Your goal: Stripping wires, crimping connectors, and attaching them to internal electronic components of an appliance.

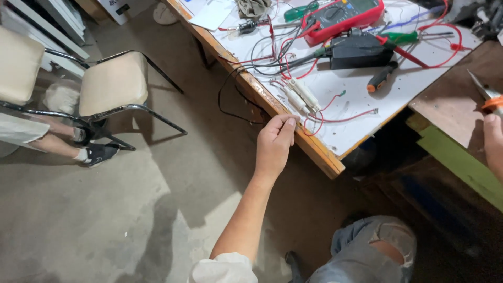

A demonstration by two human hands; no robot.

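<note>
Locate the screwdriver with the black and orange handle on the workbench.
In the head view, the screwdriver lies on the white benchtop toward the right, just below the black box, beside red wires.

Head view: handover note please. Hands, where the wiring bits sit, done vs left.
Left hand: at the near edge of the workbench, fingertips pinched on something thin by the red wire; what exactly the grip holds is too small to tell.
Right hand: at the frame's right edge, holding pliers with an orange handle.
On the bench: white connector strip beside the left hand, black box, red multimeter, screwdriver.
Done: leads are laid out and run to the box.
Left: wire ends by the strip lie loose.
</note>
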